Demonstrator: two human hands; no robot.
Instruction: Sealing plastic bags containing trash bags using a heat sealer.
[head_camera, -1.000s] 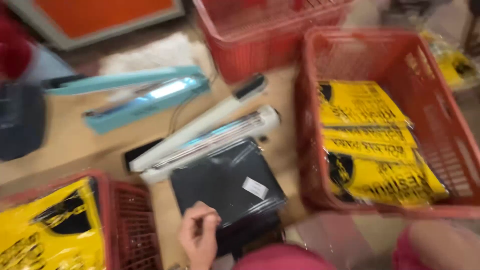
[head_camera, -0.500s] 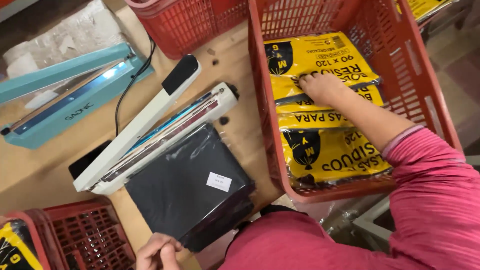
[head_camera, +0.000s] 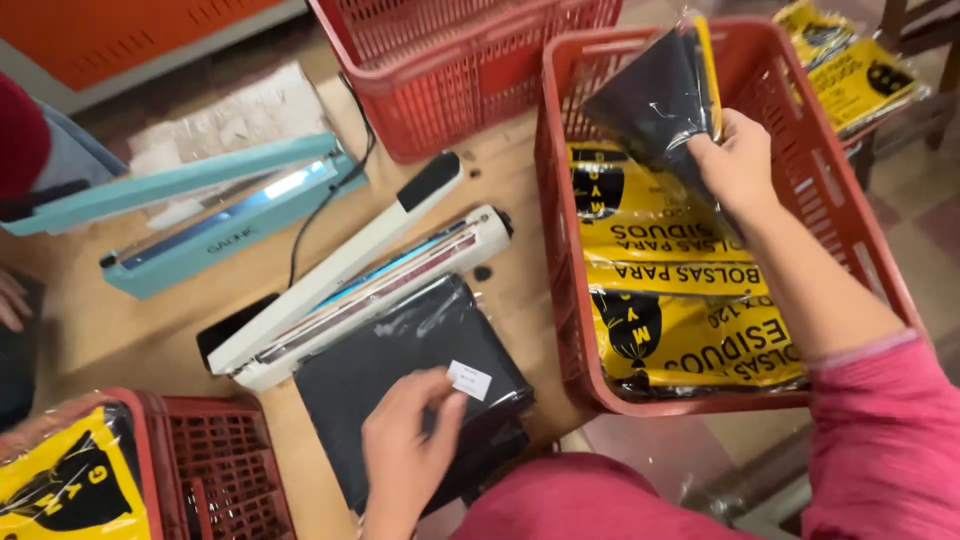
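Two hands work over a wooden desk (head_camera: 120, 330) in the head view. The right hand (head_camera: 738, 165) is raised above the red basket (head_camera: 560, 240) on the right side, arm stretched forward from a pink sleeve, fingers curled shut around the lower edge of a black plastic-wrapped packet (head_camera: 655, 100) with a yellow strip, which tilts upward clear of the yellow-and-black packets (head_camera: 670, 300) stacked in that basket. The left hand (head_camera: 405, 450) reaches forward near the desk's front edge, fingers loosely bent and pressing down on a stack of black bags (head_camera: 400, 350), its fingertips just beside a small white label (head_camera: 469, 380) there; it grips nothing. Just behind the stack lies a white heat sealer (head_camera: 370, 275), with a light blue heat sealer (head_camera: 220, 225) beyond it.
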